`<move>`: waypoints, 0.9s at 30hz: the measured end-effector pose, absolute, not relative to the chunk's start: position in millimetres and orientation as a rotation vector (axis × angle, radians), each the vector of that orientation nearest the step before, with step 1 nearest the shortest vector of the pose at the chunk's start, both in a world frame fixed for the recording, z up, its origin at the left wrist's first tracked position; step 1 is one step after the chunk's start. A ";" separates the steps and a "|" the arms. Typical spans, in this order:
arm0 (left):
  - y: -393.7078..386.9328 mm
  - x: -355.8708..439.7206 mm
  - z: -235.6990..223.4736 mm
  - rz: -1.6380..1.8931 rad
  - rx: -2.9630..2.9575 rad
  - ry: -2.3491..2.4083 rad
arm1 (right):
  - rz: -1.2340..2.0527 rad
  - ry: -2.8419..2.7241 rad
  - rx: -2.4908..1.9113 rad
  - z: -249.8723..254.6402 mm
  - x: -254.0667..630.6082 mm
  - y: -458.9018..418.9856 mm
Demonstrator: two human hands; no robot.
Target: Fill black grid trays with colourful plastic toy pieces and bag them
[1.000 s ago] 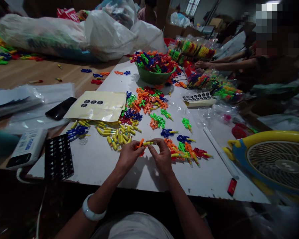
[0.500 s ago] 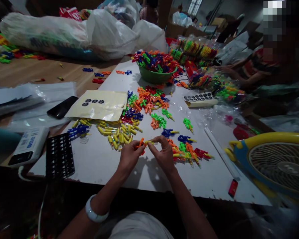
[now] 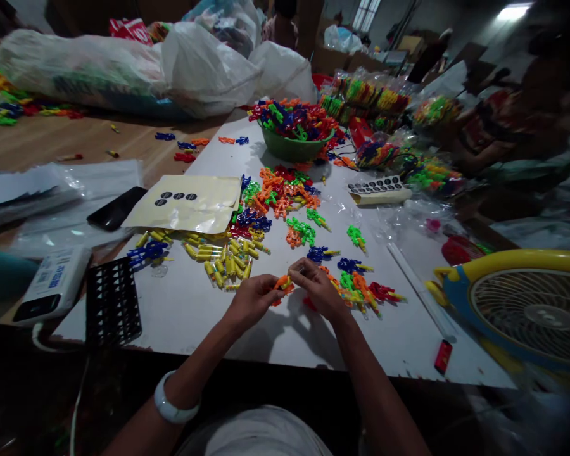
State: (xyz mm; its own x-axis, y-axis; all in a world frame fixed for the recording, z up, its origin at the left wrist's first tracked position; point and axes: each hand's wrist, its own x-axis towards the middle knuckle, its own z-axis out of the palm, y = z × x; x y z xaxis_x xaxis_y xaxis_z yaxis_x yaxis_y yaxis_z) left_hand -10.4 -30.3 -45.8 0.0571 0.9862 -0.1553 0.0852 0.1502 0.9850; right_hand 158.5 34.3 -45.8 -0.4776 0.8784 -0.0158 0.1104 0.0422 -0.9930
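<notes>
In the head view my left hand (image 3: 253, 300) pinches an orange plastic toy figure (image 3: 283, 285) above the white tabletop. My right hand (image 3: 317, 289) has its fingers closed on a small yellow tube, mostly hidden by the fingertips, at the figure's upper end. Left of the hands lies a heap of yellow tubes with clear ends (image 3: 228, 261). Beside my right hand lie several coloured figures with yellow tubes attached, among them a red one (image 3: 380, 291) and a blue one (image 3: 351, 265). Loose figures (image 3: 285, 190) are piled farther back.
A green bowl (image 3: 292, 149) heaped with figures stands at the back. Left are a sticker sheet (image 3: 185, 218), a phone (image 3: 116, 209), a power bank (image 3: 54, 285) and a black tray (image 3: 113, 304). Right are a fan (image 3: 541, 310) and a red lighter (image 3: 443, 356). Another person sits at far right.
The orange figure and both hands have shifted slightly right. The yellow tube, plainly visible between the hands before, is now mostly covered by my right fingers. The other person now holds up a bag of figures.
</notes>
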 end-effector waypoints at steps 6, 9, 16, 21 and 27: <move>5.1 -19.2 -51.4 0.943 1.685 1.320 | 1.240 -1.738 -1.374 -40.8 217.8 54.3; 57.5 -39.0 -49.6 0.930 1.811 1.660 | 0.643 -1.864 -1.502 -44.6 220.6 75.7; 146.2 -52.0 -53.9 0.872 1.719 1.962 | 0.479 -2.240 -1.311 -81.1 85.8 91.2; 151.6 -56.7 -57.0 0.931 1.600 2.006 | 0.568 -2.129 -1.367 -92.6 74.7 81.1; 115.2 -67.0 -49.1 1.140 1.437 1.757 | 0.854 -1.764 -1.255 -72.6 120.1 59.7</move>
State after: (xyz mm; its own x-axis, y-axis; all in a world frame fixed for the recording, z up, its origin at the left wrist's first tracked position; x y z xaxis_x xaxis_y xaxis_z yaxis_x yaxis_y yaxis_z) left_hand -67.0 115.2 -49.1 -0.2403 0.9680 0.0718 0.4602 0.0485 0.8865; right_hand 120.1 59.7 -72.6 -0.1962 0.9562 0.2172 0.4228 0.2823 -0.8611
